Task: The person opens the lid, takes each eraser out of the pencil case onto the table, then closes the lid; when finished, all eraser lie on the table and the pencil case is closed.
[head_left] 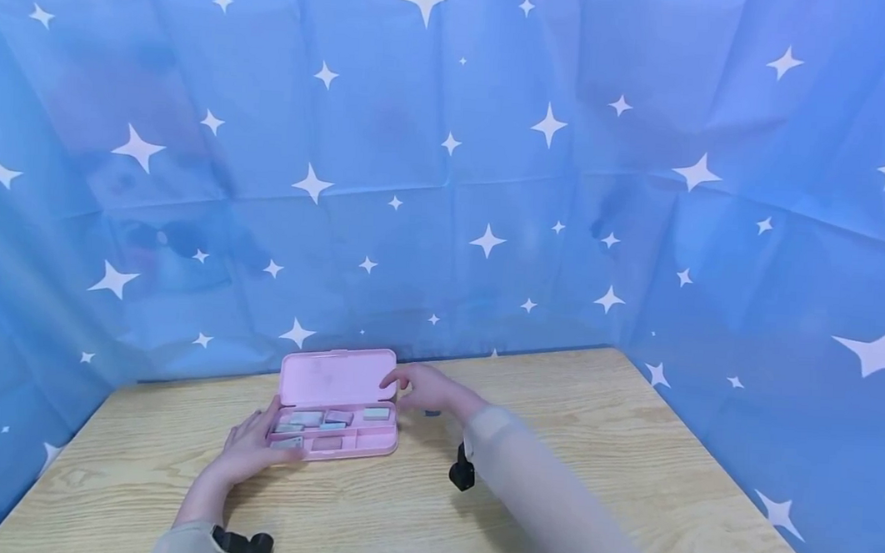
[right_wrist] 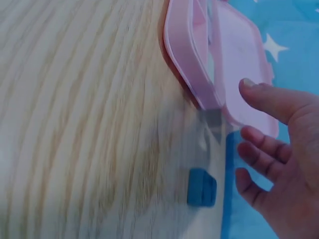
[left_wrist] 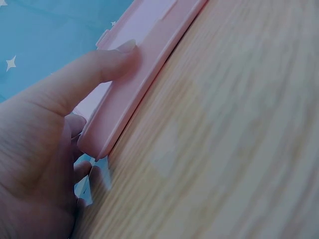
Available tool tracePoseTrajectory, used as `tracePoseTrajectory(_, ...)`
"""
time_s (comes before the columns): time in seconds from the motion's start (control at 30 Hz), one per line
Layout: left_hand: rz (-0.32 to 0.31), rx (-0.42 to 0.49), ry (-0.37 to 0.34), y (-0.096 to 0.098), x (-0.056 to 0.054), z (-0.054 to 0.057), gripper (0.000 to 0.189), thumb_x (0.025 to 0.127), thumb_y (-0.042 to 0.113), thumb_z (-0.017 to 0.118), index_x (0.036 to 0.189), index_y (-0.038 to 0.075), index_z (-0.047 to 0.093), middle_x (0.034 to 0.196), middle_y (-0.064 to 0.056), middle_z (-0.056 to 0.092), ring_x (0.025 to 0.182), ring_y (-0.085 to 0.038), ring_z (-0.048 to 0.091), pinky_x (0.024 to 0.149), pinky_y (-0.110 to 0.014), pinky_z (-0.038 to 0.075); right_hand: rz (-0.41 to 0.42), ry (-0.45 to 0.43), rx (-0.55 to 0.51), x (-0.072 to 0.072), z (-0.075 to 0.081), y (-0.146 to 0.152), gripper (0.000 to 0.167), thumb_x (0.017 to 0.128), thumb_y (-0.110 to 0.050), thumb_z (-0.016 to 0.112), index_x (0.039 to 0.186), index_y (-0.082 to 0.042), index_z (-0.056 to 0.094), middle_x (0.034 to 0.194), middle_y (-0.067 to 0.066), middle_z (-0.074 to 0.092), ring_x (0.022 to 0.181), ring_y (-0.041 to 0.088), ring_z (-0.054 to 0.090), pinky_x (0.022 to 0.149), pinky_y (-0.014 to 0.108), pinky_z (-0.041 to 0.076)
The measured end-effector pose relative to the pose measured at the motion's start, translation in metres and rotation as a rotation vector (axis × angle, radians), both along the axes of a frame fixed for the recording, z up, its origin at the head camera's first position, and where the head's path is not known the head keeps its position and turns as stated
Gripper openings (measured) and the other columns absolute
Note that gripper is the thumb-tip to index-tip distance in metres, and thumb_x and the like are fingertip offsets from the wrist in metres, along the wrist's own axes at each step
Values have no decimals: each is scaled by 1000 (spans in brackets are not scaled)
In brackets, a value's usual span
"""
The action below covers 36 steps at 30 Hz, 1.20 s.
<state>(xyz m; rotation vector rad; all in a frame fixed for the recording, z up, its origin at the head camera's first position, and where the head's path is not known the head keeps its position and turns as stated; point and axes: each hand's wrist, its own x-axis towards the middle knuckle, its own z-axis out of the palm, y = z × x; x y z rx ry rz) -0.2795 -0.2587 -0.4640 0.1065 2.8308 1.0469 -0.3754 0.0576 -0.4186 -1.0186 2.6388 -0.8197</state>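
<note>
A pink pencil case (head_left: 368, 451) lies on the table with its lid (head_left: 337, 377) raised at the back. Several small pale blocks, such as a light green one (head_left: 377, 413) and a pinkish one (head_left: 327, 443), sit in its compartments. My left hand (head_left: 250, 448) holds the case's left end, thumb on the front wall and fingers round the end, as the left wrist view shows. Beside the lid's right edge, my right hand (head_left: 427, 388) hovers with relaxed, slightly bent fingers and nothing in them. Below it, a small blue block (right_wrist: 202, 187) rests on the table.
The wooden table (head_left: 554, 449) reaches back to a blue curtain (head_left: 384, 248) with white stars, which also hangs along both sides. Black wrist cameras are strapped near each sleeve, one (head_left: 462, 468) on the right and another (head_left: 245, 547) on the left.
</note>
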Motion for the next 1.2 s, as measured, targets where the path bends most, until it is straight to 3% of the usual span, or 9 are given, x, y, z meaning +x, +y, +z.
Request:
tracePoseTrajectory(0.3, 1, 5, 14, 0, -1, -3, 120, 73, 49, 78, 155, 2, 4, 154, -35, 11, 140, -52, 1, 109, -66, -4, 35, -13, 98, 2, -4, -15, 36, 88, -4, 66, 120, -19, 67, 121, 4, 61, 95, 11, 57, 79, 25, 47)
tracePoseTrajectory(0.57, -6, -3, 15, -1, -2, -2, 120, 73, 50, 77, 155, 3, 4, 154, -34, 12, 141, -51, 1, 110, -66, -5, -19, -20, 91, 3, -11, -21, 36, 83, -4, 71, 115, -23, 71, 134, 11, 44, 98, 14, 52, 82, 24, 45)
tracePoseTrajectory(0.83, -12, -14, 21, -2, -1, -1, 119, 74, 50, 77, 154, 1, 4, 153, -35, 13, 141, -51, 2, 109, -67, -4, -82, 7, 87, 8, -22, -28, 37, 85, -4, 64, 112, -28, 73, 148, 19, 31, 118, 20, 41, 91, 28, 40)
tracePoseTrajectory(1.2, -5, -7, 21, -3, -1, -1, 119, 73, 49, 78, 155, 2, 4, 154, -34, 12, 141, -51, 2, 109, -67, -4, -136, 32, 106, 15, -26, -32, 35, 95, -10, 58, 118, -33, 71, 156, 18, 20, 137, 27, 33, 108, 40, 35)
